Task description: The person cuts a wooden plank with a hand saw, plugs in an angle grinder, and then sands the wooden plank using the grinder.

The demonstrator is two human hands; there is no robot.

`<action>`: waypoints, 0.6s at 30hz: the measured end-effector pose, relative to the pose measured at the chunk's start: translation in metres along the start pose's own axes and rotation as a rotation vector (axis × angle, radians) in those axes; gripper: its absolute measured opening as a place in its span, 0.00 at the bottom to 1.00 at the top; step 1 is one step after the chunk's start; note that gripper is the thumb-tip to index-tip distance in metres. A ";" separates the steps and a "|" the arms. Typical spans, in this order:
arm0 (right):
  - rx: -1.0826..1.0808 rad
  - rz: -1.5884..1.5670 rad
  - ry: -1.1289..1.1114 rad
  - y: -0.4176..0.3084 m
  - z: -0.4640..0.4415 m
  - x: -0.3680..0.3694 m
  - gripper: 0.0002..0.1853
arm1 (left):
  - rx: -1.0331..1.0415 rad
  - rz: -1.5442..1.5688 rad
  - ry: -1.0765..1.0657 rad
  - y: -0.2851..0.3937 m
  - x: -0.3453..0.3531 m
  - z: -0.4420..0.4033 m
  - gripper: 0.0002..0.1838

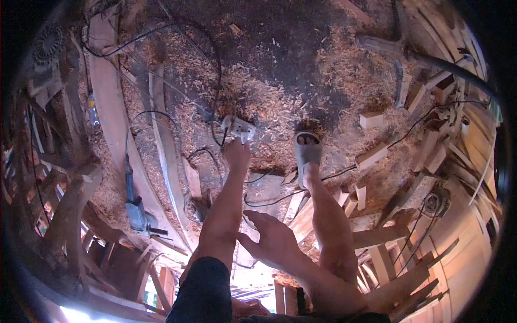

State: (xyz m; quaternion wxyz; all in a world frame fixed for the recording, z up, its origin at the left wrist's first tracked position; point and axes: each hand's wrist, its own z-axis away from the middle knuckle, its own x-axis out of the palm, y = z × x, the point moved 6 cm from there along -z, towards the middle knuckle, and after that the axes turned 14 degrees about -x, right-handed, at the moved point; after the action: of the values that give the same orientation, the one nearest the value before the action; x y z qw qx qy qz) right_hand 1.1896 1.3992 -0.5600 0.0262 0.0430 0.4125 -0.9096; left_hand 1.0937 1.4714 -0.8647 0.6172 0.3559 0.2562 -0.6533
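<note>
My left hand (236, 155) reaches down to the floor, its fingers closed at the near edge of a white power strip (239, 129). Whether a plug is also between those fingers is hidden. A black cable runs to the strip's left side. Nearer to me, my right hand (272, 239) hangs with nothing in it, thumb and fingers apart. It is close beside my left forearm. One foot in a grey slide sandal (308, 153) stands right of the strip.
Wood shavings cover the dark floor. Long planks (110, 86) lie at left, with a blue-grey power tool (141, 216) beside them. Wood blocks (371, 119) and offcuts lie at right, near a round motor-like tool (435, 203). Black cables (274, 203) cross the floor.
</note>
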 end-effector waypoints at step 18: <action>0.104 -0.075 -0.029 -0.014 -0.013 -0.017 0.29 | -0.264 0.144 -0.195 0.007 0.033 -0.025 0.26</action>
State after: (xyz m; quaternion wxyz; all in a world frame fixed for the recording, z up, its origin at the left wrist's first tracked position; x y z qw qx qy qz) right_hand 1.2060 1.4184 -0.5563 -0.0043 0.0157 0.3656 -0.9306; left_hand 1.1052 1.4691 -0.9055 0.7257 0.2241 0.2522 -0.5996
